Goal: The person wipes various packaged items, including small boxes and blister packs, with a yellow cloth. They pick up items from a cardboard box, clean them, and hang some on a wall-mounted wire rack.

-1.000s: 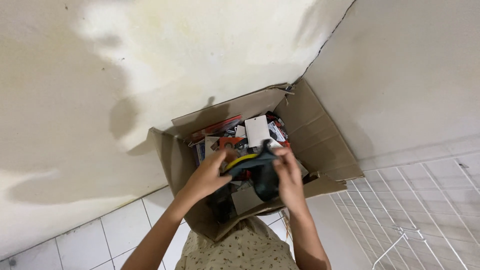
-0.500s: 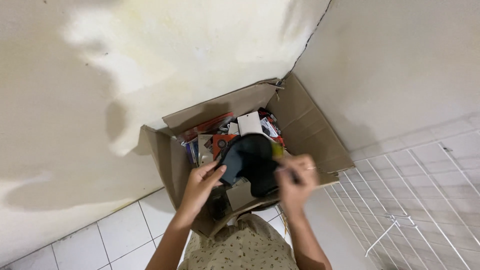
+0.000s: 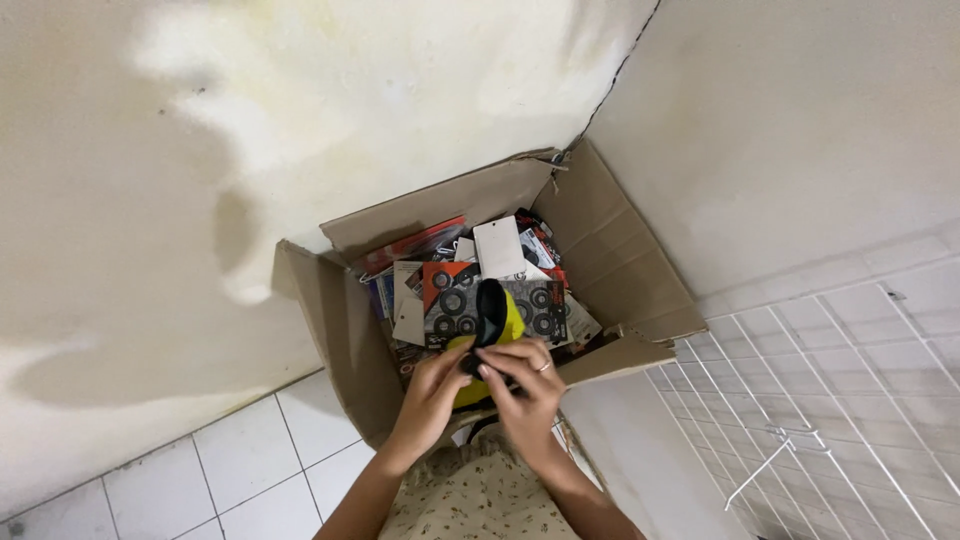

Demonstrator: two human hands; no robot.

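An open cardboard box (image 3: 620,250) stands in a wall corner, filled with several packaged items, among them cards showing black rings (image 3: 447,300) and a white card (image 3: 498,247). Over its near edge, my left hand (image 3: 432,385) and my right hand (image 3: 525,383) are pressed together around a black and yellow object (image 3: 495,318). Both hands grip its lower end. The black top of the object sticks up above my fingers. A ring shows on my right hand.
A white wire grid panel (image 3: 820,400) leans at the right of the box. White floor tiles (image 3: 230,470) lie at the lower left. Stained cream walls (image 3: 200,150) rise behind the box. My patterned garment (image 3: 470,495) is at the bottom.
The dark object was held wide between my spread hands; now my hands have come together and it is bunched narrow and upright, with yellow showing.
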